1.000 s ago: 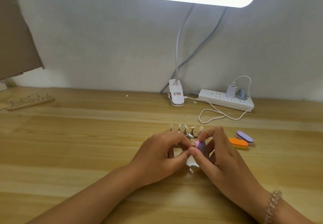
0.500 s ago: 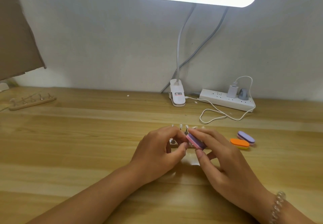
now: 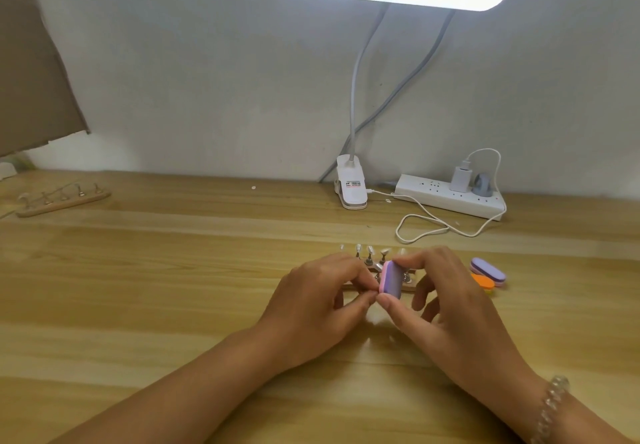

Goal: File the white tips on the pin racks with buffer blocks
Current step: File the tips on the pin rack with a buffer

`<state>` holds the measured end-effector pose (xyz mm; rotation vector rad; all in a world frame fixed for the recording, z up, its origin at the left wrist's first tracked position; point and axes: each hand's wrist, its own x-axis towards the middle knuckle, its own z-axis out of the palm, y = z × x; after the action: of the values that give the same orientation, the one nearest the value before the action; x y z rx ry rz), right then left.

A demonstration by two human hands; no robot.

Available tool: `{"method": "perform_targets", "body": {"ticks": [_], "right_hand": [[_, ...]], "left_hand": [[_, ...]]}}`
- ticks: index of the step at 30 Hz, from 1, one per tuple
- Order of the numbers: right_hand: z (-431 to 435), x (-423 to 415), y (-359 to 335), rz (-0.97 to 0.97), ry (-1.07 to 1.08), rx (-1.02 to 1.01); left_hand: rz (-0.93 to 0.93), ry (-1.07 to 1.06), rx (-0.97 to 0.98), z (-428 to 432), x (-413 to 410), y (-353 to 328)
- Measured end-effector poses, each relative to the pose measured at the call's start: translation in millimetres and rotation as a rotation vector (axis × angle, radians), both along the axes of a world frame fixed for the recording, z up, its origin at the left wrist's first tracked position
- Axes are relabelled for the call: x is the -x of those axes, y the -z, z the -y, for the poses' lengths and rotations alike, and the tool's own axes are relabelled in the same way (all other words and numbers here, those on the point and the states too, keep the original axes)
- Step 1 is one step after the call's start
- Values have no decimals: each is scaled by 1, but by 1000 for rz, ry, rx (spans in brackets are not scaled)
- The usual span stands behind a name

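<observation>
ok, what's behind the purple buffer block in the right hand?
Behind the buffer block: the pin rack, white tips showing above. Left hand and right hand cover most of its base.

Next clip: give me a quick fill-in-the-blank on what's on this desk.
1. The right hand grips a pink and ____ buffer block.
2. The spare orange block lies to that hand's ____.
3. The other pin rack lies far to the hands' ____.
Missing: purple; right; left.
</observation>
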<state>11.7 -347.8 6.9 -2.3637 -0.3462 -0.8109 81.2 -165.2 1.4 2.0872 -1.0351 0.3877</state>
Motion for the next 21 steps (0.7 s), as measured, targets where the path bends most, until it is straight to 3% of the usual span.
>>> {"method": "perform_targets", "body": {"ticks": [3,8,12,18,21], "right_hand": [[-6,3,0,-20,-46,45],[-1,0,-1,1,49,-120],[-9,3,0,6,6,-4],[7,-5,-4,9,164,-329],[-1,0,-4,-1,92,-254]], "left_hand": [[-18,-41,75,-2,-3,-1],[78,13,-40,2,4,0],[-5,-19,131,0,-3,-1],[-25,31,84,2,-2,3],[-29,19,84,0,-4,3]]}}
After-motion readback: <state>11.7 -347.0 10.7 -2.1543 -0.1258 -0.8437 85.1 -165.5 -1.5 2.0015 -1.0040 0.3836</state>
